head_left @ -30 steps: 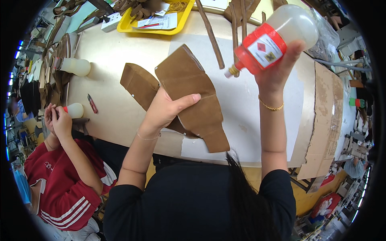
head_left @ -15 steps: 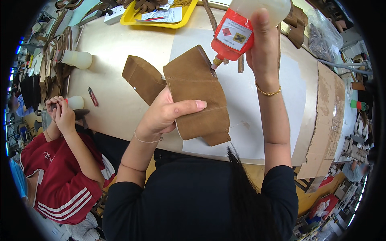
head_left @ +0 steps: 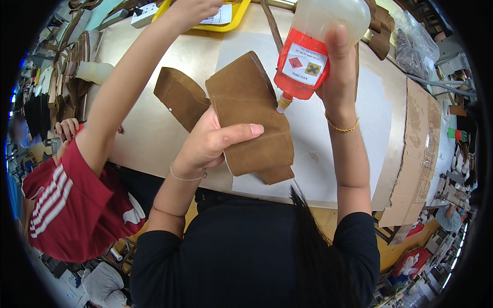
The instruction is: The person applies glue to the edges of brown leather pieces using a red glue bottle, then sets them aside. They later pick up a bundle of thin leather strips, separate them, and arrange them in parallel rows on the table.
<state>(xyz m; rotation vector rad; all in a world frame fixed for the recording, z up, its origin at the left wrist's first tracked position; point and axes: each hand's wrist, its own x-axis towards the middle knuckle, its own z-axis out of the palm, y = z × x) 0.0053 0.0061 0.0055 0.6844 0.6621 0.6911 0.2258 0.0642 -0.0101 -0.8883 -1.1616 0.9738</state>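
My left hand (head_left: pixel 213 141) grips a brown leather piece (head_left: pixel 249 97), thumb on top and the other fingers hidden beneath. Tilted over the table, the piece shows crease lines and a dark wet strip along its upper right edge. Upside down in my right hand (head_left: pixel 339 66) is a squeeze bottle (head_left: pixel 305 56), translucent with a red lower part and a hazard label. Its nozzle tip meets the leather's right edge, near the middle crease. A second brown leather piece (head_left: pixel 179 95) with a small pale dot lies on the table just left of the held one.
A co-worker's arm (head_left: pixel 133 77) in a red sleeve reaches across the left side to a yellow tray (head_left: pixel 233 23). White paper (head_left: pixel 354 154) covers part of the table (head_left: pixel 138 149). Cardboard (head_left: pixel 416 149) lines the right edge; another bottle (head_left: pixel 95 72) lies at left.
The bottle's nozzle has moved down along the leather's right edge, from near the upper corner to around the middle. The co-worker's arm has swung up and across to the yellow tray.
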